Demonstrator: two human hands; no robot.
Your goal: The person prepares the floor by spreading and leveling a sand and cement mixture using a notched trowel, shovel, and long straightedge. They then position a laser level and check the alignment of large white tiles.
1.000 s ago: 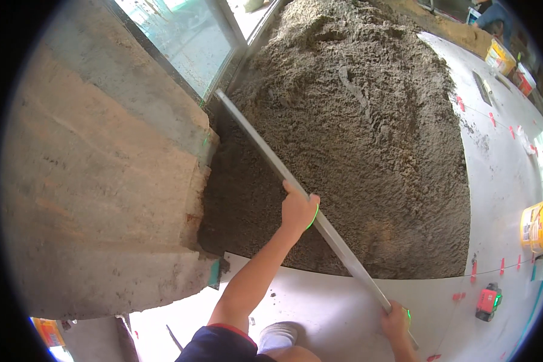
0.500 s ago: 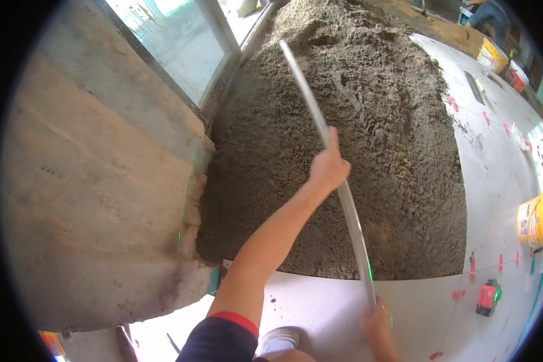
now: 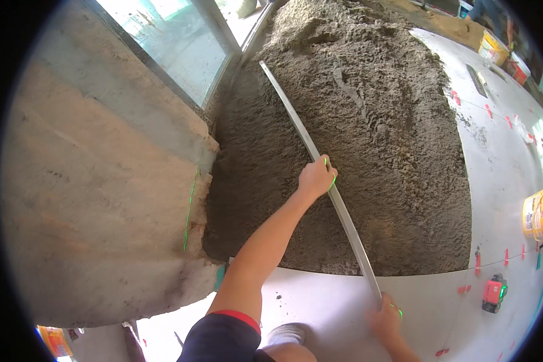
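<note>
A long, straight metal screed bar [image 3: 350, 232] slants over a bed of damp grey-brown mortar [image 3: 404, 181]. My left hand [image 3: 317, 178] is wrapped round the bar near its middle, and a green laser line falls across the fingers. At the bar's near end my right hand [image 3: 386, 317] grips it above the pale tiles; its fingers are partly blurred. The bar's far end reaches toward the window frame at the upper left. Around the bar the mortar looks smoother on the left and lumpier to the right and far side.
Pale floor tiles [image 3: 320, 308] with red levelling clips border the mortar in front and at right. A red laser level [image 3: 495, 293] stands there, near a yellow bucket [image 3: 538, 214]. A trowel [image 3: 476, 80] lies farther back. A rough wall [image 3: 102, 199] rises at left; another person [image 3: 492, 15] is far right.
The bar's far end has swung left and come nearer to me. My left hand has moved slightly left and down with it; my right hand has shifted a little right.
</note>
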